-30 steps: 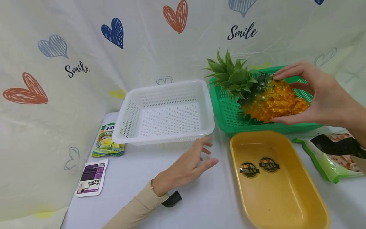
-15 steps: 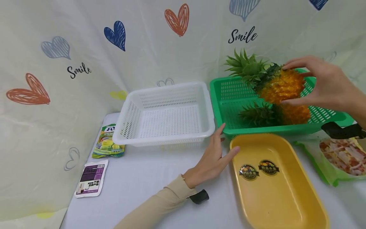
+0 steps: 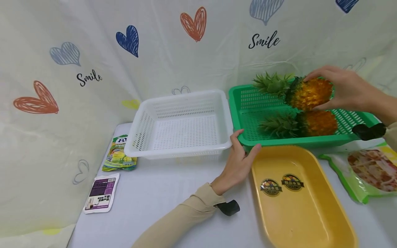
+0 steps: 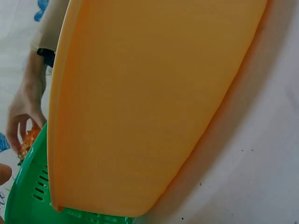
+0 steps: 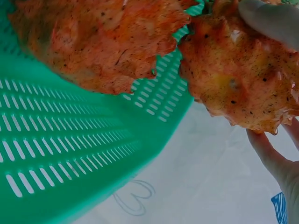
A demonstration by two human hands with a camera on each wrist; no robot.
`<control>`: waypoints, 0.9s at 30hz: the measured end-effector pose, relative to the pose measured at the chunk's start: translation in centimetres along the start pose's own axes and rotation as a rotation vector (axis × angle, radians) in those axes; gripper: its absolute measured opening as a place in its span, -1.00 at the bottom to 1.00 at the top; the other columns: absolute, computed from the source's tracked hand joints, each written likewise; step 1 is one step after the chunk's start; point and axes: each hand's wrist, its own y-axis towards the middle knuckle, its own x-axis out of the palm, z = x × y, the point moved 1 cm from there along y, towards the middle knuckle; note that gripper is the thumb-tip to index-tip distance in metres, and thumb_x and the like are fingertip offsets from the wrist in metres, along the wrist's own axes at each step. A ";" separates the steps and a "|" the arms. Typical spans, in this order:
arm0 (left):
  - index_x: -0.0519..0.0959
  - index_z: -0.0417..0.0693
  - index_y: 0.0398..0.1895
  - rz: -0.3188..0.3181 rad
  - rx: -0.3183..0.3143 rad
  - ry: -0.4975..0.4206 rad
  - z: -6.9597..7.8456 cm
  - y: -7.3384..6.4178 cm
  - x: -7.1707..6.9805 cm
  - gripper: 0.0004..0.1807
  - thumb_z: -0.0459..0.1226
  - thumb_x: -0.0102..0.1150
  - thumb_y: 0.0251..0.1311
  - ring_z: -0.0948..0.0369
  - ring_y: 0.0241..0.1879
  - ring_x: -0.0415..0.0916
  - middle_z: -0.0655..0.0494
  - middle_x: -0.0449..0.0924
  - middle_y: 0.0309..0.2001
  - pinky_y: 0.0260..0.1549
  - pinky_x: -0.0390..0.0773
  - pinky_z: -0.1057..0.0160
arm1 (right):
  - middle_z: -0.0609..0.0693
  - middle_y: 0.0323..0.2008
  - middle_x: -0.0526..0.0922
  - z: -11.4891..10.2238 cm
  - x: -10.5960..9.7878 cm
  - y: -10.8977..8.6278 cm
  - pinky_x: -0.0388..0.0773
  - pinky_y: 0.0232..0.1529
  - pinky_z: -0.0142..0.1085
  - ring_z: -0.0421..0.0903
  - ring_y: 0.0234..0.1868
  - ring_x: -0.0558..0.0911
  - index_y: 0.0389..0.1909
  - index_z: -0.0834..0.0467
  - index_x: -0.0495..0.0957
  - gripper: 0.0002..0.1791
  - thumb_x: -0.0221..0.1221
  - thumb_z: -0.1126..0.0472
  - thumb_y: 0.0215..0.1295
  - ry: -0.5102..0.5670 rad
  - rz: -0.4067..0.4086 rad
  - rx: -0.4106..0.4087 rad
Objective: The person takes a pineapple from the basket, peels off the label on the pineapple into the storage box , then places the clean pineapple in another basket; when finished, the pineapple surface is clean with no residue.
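My right hand [image 3: 348,88] holds a pineapple [image 3: 313,93] between thumb and fingers, its leafy crown pointing left, over the back of the green basket [image 3: 297,141]. Below it, a second pineapple [image 3: 322,123] lies on its side inside that basket. In the right wrist view the gripped pineapple [image 5: 233,79] shows close beside the other one [image 5: 103,42]. With straight fingers and thumb spread, my left hand [image 3: 237,163] reaches the near left corner of the green basket, fingertips right at the rim. Most of that hand is out of the left wrist view.
A white basket [image 3: 178,153] stands left of the green one. In front is a yellow tub [image 3: 294,213] with two round stickers. A green-edged food bag [image 3: 372,168] lies at right; a green snack packet [image 3: 119,155] and a purple-white pouch [image 3: 100,193] lie at left.
My right hand has lifted the pineapple and moved it back, uncovering the second one, then lowered it slightly. My left hand has moved right to the green basket's corner.
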 end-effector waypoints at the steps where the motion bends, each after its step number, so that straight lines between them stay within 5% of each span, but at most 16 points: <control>1: -0.10 0.11 0.60 0.004 0.001 -0.006 0.0 0.1 0.1 -0.26 0.09 -0.04 0.58 0.03 0.50 0.23 -0.30 0.13 0.55 0.41 0.30 0.12 | 0.42 0.22 0.42 0.1 0.1 0.1 0.40 -0.02 0.42 0.46 0.12 0.44 0.28 0.35 0.43 0.10 0.68 0.57 -0.49 -0.012 -0.011 -0.004; 14: -0.11 0.10 0.60 0.033 0.006 0.010 -0.2 0.9 0.6 -0.31 0.07 -0.13 0.62 0.01 0.55 0.18 -0.31 0.16 0.55 0.47 0.24 0.07 | 0.37 0.18 0.42 0.8 0.2 2.2 0.51 -0.15 0.42 0.41 0.01 0.50 0.23 0.32 0.44 0.09 0.71 0.55 -0.55 -0.104 -0.110 -0.078; 19: -0.16 0.21 0.64 0.021 -0.020 0.029 0.0 1.1 0.6 -0.27 0.08 -0.11 0.61 0.03 0.54 0.19 -0.26 0.11 0.59 0.43 0.31 0.04 | 0.35 0.18 0.43 1.1 0.4 2.5 0.51 -0.15 0.41 0.40 0.02 0.50 0.22 0.28 0.45 0.10 0.73 0.50 -0.57 -0.117 -0.132 -0.091; 27: -0.27 0.16 0.69 0.030 0.021 0.032 -0.3 1.2 0.5 -0.20 0.06 -0.13 0.62 0.03 0.61 0.03 -0.18 -0.06 0.66 0.51 0.19 0.02 | 0.31 0.14 0.47 1.5 1.1 3.2 0.53 -0.14 0.37 0.36 0.05 0.51 0.19 0.26 0.46 0.08 0.74 0.48 -0.58 -0.109 -0.189 -0.168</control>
